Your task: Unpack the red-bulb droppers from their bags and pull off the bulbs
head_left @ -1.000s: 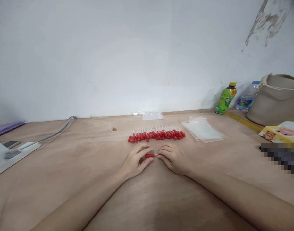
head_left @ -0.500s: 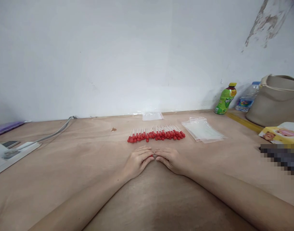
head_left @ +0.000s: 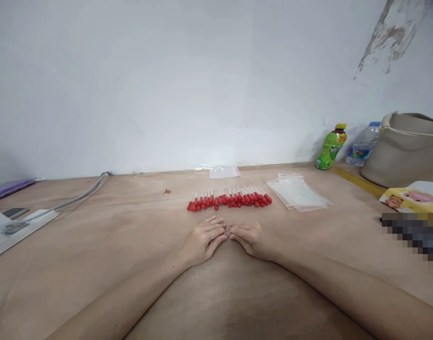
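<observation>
Presently pinching thin stick [head_left: 227, 233] between left hand [head_left: 202, 240] and right hand [head_left: 252, 239], both narrow, well short of back edge of table [head_left: 120, 226]; apparently working it two-handed, next calling for even finger pressure.

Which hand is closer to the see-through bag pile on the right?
Right: the right hand is in front of the bag pile and to its left; the left hand is farther left.
</observation>
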`<move>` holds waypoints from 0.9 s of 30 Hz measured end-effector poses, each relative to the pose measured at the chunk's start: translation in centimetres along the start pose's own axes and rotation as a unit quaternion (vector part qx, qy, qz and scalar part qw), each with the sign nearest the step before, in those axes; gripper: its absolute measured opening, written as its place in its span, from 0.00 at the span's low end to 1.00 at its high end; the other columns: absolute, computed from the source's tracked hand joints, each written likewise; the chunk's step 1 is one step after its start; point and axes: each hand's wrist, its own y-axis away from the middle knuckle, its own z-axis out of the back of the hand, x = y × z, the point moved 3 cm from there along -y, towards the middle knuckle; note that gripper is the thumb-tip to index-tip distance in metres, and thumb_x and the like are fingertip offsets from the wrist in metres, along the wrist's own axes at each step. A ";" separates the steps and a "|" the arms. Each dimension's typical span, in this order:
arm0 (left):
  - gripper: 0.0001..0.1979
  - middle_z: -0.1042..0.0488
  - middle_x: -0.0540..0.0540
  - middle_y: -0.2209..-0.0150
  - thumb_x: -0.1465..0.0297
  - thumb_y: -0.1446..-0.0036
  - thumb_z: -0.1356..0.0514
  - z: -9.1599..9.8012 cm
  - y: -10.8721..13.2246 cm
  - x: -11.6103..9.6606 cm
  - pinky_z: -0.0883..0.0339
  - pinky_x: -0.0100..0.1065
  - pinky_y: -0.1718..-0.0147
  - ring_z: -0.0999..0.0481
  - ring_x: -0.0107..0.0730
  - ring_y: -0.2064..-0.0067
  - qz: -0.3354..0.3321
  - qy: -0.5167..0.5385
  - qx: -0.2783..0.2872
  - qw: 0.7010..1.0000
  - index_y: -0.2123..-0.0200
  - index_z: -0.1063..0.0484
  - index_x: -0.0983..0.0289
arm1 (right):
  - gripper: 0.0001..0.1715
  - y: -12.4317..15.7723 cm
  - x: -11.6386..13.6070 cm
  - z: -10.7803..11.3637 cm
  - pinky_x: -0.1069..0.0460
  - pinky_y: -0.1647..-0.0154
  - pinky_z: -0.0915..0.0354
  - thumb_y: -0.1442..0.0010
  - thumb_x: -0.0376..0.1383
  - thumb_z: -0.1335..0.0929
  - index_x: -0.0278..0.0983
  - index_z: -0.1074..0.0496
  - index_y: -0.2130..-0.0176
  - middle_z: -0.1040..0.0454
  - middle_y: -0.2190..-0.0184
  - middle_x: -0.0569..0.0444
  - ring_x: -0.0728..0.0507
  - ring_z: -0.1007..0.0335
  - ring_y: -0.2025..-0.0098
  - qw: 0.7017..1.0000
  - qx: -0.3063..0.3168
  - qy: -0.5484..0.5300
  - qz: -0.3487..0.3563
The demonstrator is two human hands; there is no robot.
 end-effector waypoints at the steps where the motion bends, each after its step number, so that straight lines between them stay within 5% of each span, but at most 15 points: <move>1: 0.11 0.25 0.57 0.59 0.71 0.41 0.50 0.1 0.0 0.0 0.42 0.44 0.46 0.31 0.36 0.50 0.003 0.004 0.002 1.000 0.59 0.30 0.64 | 0.11 0.0 0.0 0.0 0.55 0.64 0.34 0.39 0.31 0.43 0.35 0.34 0.67 0.28 0.71 0.51 0.49 0.31 0.65 1.000 -0.002 0.006 0.002; 27: 0.11 0.25 0.55 0.62 0.71 0.41 0.51 0.9 1.3 1.0 0.37 0.40 0.50 0.30 0.36 0.51 0.035 0.047 -0.012 0.998 0.64 0.29 0.63 | 0.11 1.8 -0.4 0.6 0.51 0.53 0.34 0.39 0.30 0.41 0.37 0.33 0.59 0.26 0.64 0.51 0.46 0.32 0.55 0.994 -0.048 0.093 0.011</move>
